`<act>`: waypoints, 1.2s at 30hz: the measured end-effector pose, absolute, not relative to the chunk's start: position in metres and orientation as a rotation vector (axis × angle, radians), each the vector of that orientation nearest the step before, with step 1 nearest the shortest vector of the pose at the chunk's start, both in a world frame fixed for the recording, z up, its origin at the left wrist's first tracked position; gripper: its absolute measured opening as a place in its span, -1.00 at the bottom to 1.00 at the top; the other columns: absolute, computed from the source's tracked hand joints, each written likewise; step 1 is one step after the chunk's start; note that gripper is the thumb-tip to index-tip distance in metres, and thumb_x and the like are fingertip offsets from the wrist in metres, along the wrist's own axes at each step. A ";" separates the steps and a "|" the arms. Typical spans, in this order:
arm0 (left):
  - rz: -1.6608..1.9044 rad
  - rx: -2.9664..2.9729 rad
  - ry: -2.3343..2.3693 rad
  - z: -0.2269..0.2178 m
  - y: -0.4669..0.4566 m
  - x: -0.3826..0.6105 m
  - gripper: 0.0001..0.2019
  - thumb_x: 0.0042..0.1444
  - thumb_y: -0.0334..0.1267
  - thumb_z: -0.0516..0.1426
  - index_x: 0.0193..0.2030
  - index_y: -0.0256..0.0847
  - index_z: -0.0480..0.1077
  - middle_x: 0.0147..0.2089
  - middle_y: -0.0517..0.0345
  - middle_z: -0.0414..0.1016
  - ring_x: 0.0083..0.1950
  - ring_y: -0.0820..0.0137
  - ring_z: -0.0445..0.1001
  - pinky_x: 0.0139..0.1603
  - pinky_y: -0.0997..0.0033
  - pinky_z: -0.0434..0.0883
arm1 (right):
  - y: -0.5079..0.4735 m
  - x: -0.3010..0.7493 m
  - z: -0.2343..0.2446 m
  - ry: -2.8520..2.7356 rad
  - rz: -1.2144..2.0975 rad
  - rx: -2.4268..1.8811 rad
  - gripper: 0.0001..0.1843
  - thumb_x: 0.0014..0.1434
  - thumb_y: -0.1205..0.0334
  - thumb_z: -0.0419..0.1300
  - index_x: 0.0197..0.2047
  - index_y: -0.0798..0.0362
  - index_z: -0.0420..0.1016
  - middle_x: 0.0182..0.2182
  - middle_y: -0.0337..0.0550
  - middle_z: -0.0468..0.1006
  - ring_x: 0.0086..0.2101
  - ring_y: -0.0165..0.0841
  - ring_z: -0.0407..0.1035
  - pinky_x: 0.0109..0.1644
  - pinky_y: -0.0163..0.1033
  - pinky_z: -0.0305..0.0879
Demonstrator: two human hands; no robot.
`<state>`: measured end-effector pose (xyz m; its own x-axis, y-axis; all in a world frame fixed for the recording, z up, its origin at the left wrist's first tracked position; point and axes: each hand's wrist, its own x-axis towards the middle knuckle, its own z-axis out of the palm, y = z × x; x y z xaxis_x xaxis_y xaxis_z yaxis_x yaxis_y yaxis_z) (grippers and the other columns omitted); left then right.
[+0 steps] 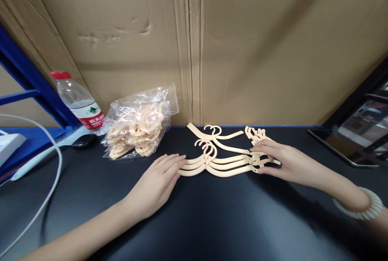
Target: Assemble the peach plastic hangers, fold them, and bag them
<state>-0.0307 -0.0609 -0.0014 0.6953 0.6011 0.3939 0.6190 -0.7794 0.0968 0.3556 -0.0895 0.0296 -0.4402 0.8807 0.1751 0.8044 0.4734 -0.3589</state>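
Several small cream plastic hangers (221, 164) lie in a neat stack on the black table (212, 220). My left hand (157, 184) rests flat and open, its fingertips against the left ends of the stack. At the right ends of the stack my right hand (280, 162) has thumb and fingers pinched around the hangers. Another cream hanger (216, 135) lies alone just behind the stack, and a few more hangers (257, 133) sit behind my right hand.
A clear plastic bag of cream hangers (139, 125) sits at the back left. A water bottle (80, 101) with a red cap leans beside it. A cardboard wall (197, 50) backs the table. A tablet (339, 145) lies at right; a white cable (48, 188) curves at left.
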 end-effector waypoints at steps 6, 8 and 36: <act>-0.718 -2.855 -0.981 -0.003 -0.060 -0.031 -0.65 0.31 -0.42 -0.05 0.18 -0.20 0.34 0.18 -0.04 0.48 0.20 0.19 0.42 0.20 0.06 0.40 | -0.085 0.360 0.021 -2.419 0.272 -1.487 -0.59 0.17 -0.03 0.23 0.04 -0.04 0.51 -0.07 -0.04 0.52 -0.11 -0.11 0.45 -0.11 -0.06 0.44; -0.722 -2.854 -0.968 -0.004 -0.059 -0.031 -0.64 0.31 -0.42 -0.05 0.19 -0.19 0.33 0.18 -0.03 0.48 0.20 0.19 0.42 0.20 0.05 0.40 | -0.084 0.361 0.021 -2.434 0.288 -1.484 -0.63 0.20 -0.02 0.20 0.01 -0.04 0.53 -0.10 -0.04 0.53 -0.14 -0.13 0.45 -0.13 -0.08 0.43; -0.256 -2.828 -1.030 -0.002 -0.080 -0.027 -0.34 0.35 -0.09 -0.04 0.46 -0.28 -0.21 0.46 -0.13 -0.03 0.43 0.09 0.03 0.37 -0.06 0.11 | -0.089 0.360 0.024 -2.512 0.200 -1.588 -0.54 0.21 0.01 0.18 0.11 0.05 0.44 -0.04 0.02 0.46 -0.16 -0.13 0.45 -0.11 -0.06 0.45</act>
<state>-0.0274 -0.0796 -0.0022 0.7541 0.6258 0.1993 0.6463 -0.7611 -0.0551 0.3597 -0.0893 0.0238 -0.4221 0.9041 0.0663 0.8823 0.4265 -0.1991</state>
